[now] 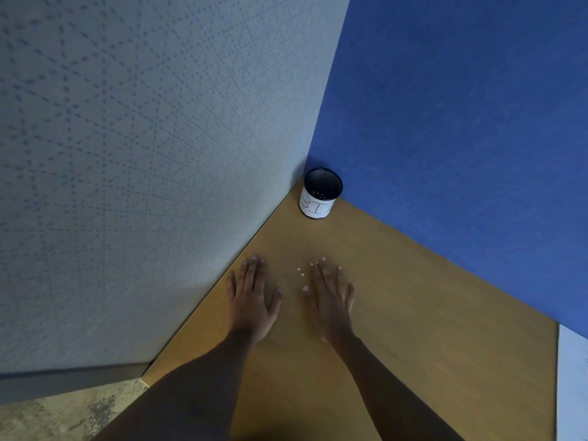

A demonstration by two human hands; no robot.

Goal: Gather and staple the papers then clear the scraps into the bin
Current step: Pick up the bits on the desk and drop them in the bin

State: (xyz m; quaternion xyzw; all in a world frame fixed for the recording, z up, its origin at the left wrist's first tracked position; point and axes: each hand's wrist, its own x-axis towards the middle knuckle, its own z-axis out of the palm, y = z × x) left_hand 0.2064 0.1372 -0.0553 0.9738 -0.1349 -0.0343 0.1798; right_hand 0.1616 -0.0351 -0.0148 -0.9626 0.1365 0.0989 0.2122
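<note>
Scraps (301, 272): tiny white dots between left hand (251, 302) and right hand (331, 302), both flat, outspread, empty.

The bin (321, 194) wears a white label handwritten "BI", remainder hidden.

There is one bench (413, 297), one black mesh bin (319, 198) at the centre of the frame, two grips below it, the left grip (251, 300) and the right grip (331, 300), about three tiny white scraps (302, 275) between them, one grey panel (127, 154) and one blue panel (477, 106).
</note>
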